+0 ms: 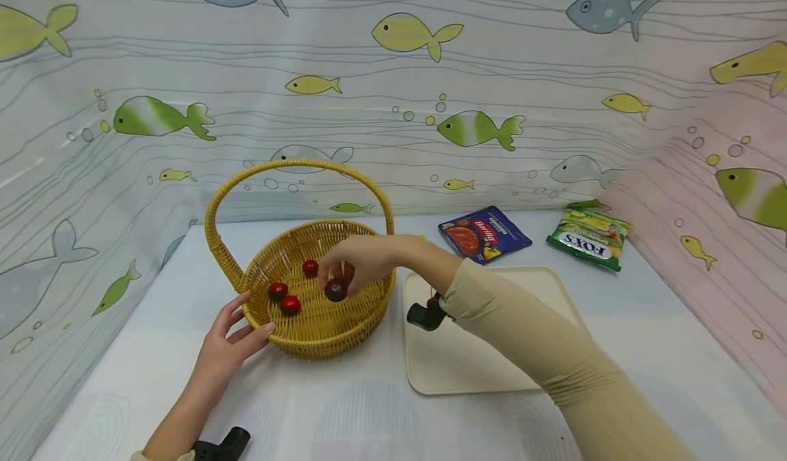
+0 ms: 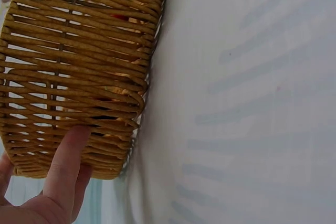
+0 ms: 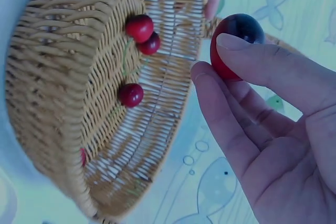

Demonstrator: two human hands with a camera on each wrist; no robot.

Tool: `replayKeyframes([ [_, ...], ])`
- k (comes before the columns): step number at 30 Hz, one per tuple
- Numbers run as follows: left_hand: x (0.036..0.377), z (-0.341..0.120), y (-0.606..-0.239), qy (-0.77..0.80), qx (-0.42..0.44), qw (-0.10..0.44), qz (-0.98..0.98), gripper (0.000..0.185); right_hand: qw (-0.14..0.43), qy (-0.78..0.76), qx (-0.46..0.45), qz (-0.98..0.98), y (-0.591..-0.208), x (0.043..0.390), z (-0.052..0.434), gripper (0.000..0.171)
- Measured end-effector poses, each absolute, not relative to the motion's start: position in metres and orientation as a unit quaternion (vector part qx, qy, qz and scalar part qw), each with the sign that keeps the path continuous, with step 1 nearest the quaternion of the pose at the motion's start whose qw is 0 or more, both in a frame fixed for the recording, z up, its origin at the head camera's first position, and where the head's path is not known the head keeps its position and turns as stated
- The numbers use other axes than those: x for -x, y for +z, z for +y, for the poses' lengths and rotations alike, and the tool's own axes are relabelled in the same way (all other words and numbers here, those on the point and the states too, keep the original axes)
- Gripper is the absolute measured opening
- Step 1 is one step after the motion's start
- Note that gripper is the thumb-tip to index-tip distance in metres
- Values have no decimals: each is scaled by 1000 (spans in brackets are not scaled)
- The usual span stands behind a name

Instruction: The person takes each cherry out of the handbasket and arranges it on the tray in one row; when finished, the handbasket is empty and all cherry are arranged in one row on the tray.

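My right hand [image 1: 363, 259] pinches a dark red cherry [image 3: 231, 38] between thumb and fingers. It is over the yellow wicker basket [image 1: 332, 343] in the head view. Inside the basket lie several more cherries [image 1: 290, 304], some with thin green stems in the right wrist view. Spread at the basket's near left side is my left hand [image 1: 224, 348], its thumb and fingers touching the rim near the base of the handle [image 1: 212, 222]. One straight finger [image 2: 65, 169] presses on the woven outer wall in the left wrist view.
Right of the basket lies a cream tray [image 1: 479, 372], partly covered by my right forearm. A red thing [image 1: 430, 302] on it shows behind the black wrist camera [image 1: 424, 316]. Further back lie a blue Barilla pouch [image 1: 486, 234] and a green Fox's bag [image 1: 589, 237]. A fish-printed curtain surrounds the table.
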State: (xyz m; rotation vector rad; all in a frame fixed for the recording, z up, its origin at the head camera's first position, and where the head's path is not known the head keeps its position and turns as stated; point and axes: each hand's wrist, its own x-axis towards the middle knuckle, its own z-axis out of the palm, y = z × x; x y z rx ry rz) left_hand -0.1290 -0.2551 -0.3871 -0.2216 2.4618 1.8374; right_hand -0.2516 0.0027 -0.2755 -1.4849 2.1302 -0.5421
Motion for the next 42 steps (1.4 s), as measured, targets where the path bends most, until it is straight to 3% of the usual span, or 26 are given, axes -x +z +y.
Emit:
replayKeyframes([
  [16,128,-255,-388,598,74,29,798,82,201,-271,510,791,-281,235,77,30],
  [22,128,-255,-390,599,69,27,798,82,211,-299,479,798,-295,233,102,33],
  [42,128,-254,-388,598,72,27,798,81,159,-343,388,841,-345,225,170,34],
])
